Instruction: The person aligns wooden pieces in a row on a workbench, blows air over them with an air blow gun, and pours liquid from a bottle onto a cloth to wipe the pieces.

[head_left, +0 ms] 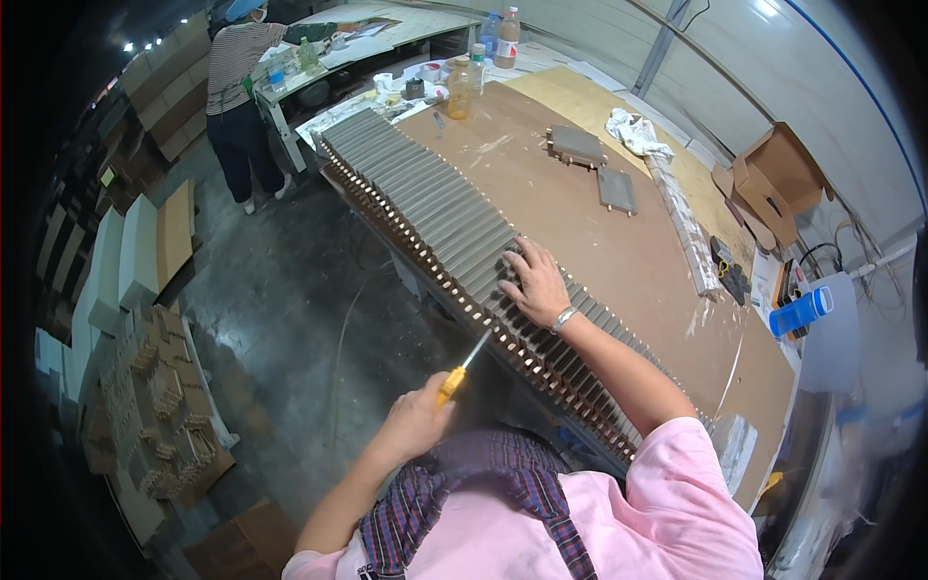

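Note:
A long row of grey metal plates (425, 188) stands on edge along the near side of a brown worktable (619, 261). My right hand (535, 283) lies flat on top of the plates, fingers spread, a bracelet on its wrist. My left hand (418, 418) grips a screwdriver with a yellow handle (450, 383). Its metal tip points up at the row's side face, where small pale fasteners show.
Two grey plates (592, 164), a white rag (634, 131) and bottles (462, 89) lie on the table. An open cardboard box (773, 184) and a blue bottle (800, 311) sit at right. Another person (238, 92) stands at a far bench. Cardboard stacks (159, 387) line the floor at left.

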The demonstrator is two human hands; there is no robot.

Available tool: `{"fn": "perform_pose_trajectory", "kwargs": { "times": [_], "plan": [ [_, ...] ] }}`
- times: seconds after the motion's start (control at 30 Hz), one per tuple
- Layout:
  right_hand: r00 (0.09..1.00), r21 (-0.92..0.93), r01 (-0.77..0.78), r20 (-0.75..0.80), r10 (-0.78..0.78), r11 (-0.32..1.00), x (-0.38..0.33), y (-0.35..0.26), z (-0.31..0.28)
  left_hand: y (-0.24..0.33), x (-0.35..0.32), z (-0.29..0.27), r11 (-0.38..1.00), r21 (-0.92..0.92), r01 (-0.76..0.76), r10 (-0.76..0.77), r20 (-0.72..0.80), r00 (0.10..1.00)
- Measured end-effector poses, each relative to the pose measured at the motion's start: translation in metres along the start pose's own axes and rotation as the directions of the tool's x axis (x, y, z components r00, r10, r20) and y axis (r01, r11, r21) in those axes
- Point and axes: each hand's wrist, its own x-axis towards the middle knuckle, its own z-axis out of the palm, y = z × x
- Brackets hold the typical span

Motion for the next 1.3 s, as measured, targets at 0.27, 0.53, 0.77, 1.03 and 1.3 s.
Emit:
{"fn": "perform_pose_trajectory", "kwargs": {
  "times": [0.27, 0.53, 0.77, 1.03, 1.3],
  "plan": [
    [0.987, -0.122, 0.051, 0.157, -0.032, 0.991, -0.008, 0.003, 0.003, 0.013, 0.01, -0.011, 0.994, 0.113, -0.006, -0.001, 0.067, 0.998],
    [0.993, -0.135, 0.036, 0.119, -0.02, 0.99, -0.01, 0.001, 0.005, 0.018, 0.01, -0.002, 0.987, 0.14, -0.073, 0.06, 0.09, 0.994],
    [0.991, -0.13, 0.034, 0.136, -0.017, 0.991, -0.009, 0.0, 0.003, 0.012, 0.012, -0.005, 0.994, 0.103, -0.032, 0.024, 0.072, 0.997],
    [0.992, -0.137, 0.023, 0.129, -0.005, 0.99, -0.011, 0.0, 0.003, 0.01, 0.015, -0.003, 0.996, 0.089, -0.028, 0.022, 0.063, 0.998],
    [0.993, -0.128, 0.032, 0.113, -0.018, 0.991, -0.01, 0.003, 0.004, 0.002, 0.024, -0.009, 0.997, 0.069, -0.028, 0.028, 0.0, 1.0]
  ]
}}
